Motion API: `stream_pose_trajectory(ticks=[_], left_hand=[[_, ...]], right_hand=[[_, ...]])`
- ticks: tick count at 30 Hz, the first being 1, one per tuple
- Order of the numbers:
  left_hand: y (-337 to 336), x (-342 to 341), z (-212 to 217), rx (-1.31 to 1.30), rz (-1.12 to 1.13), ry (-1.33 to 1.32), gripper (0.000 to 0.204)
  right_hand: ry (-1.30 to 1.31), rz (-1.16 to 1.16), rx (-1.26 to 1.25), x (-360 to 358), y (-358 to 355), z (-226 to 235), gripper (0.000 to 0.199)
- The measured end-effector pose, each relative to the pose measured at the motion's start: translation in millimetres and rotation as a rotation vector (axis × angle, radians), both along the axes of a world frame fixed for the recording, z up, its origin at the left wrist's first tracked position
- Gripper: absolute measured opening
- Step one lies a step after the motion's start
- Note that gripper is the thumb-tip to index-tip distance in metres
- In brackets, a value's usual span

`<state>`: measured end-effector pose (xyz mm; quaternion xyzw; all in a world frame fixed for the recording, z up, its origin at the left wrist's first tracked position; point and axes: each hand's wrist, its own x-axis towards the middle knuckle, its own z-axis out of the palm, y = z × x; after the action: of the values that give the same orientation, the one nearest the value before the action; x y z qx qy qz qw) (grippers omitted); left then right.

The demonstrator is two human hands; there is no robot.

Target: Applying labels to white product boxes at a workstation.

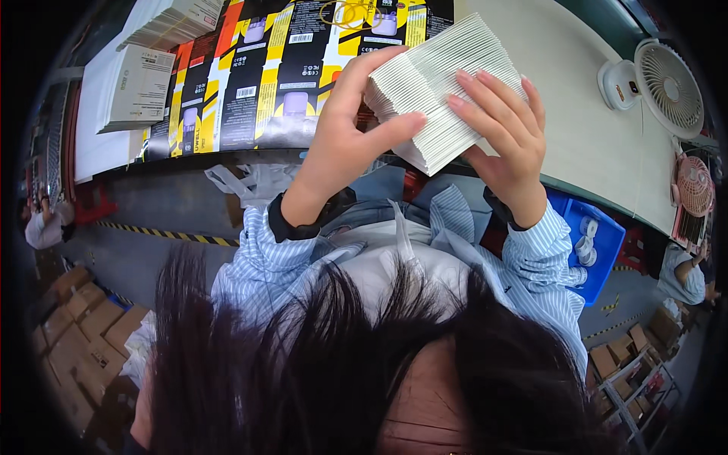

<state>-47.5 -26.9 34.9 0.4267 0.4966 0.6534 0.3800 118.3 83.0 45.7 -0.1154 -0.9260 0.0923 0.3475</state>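
Two half-curled hands (345, 140) clasp a leaflet stack (432, 76) over the counter's (599, 148) near edge; printed sheets (239, 114) and bundles (142, 85) lie toward the left edge, a fan (669, 85) near the right.

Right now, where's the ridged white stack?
The stack is high in the head view, right of centre, between left hand and right hand, left of the white fan.

You have room to pass rightward over the pale tabletop (607, 148), between the white paper stack (436, 80) and the white fan (669, 87) (a pink fan (695, 186) stands farther along), whereas leftward, past the flat printed sheets (241, 98), two white stacks (136, 87) block your way.
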Motion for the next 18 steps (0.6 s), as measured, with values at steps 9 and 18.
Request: stream_pose_trajectory(ticks=[9, 18], left_hand=[[3.5, -7.5, 7.1, -0.076, -0.083, -0.134, 0.053], [13.2, -12.7, 10.7, -0.028, 0.081, -0.086, 0.051]], right_hand=[[0.006, -0.035, 0.019, 12.9, -8.0, -4.7, 0.044], [0.021, -0.081, 0.070, 31.3, -16.8, -17.3, 0.039]])
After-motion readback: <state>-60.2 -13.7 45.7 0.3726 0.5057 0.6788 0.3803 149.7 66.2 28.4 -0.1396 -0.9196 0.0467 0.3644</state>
